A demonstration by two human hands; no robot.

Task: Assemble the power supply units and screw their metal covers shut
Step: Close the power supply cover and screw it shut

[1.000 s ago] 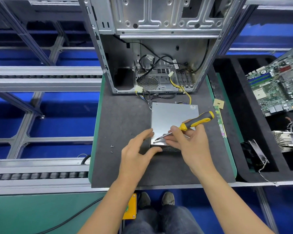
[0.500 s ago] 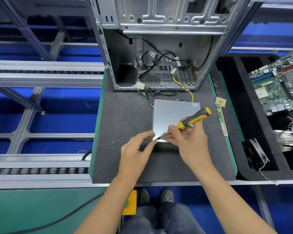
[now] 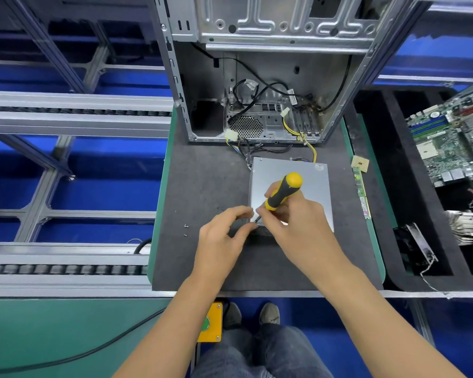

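A grey metal power supply unit (image 3: 309, 175) lies flat on the dark mat (image 3: 202, 186), its cables running back into the case. My right hand (image 3: 298, 222) grips a black and yellow screwdriver (image 3: 283, 190), held steeply with its tip at the unit's near left corner. My left hand (image 3: 221, 241) sits at that same corner, thumb and forefinger pinched close by the tip; whether a screw is between them is hidden. Two small screws (image 3: 186, 230) lie loose on the mat to the left.
An open computer case (image 3: 257, 77) stands at the back of the mat. A black foam tray (image 3: 377, 186) on the right holds a motherboard (image 3: 448, 137), a heatsink (image 3: 467, 227) and a fan (image 3: 418, 246). A memory stick (image 3: 362, 195) lies along the mat's right edge. Conveyor rails (image 3: 66, 113) run left.
The screwdriver has swung from nearly flat to steeply upright over the near left corner. My left fingers have closed in toward its tip.
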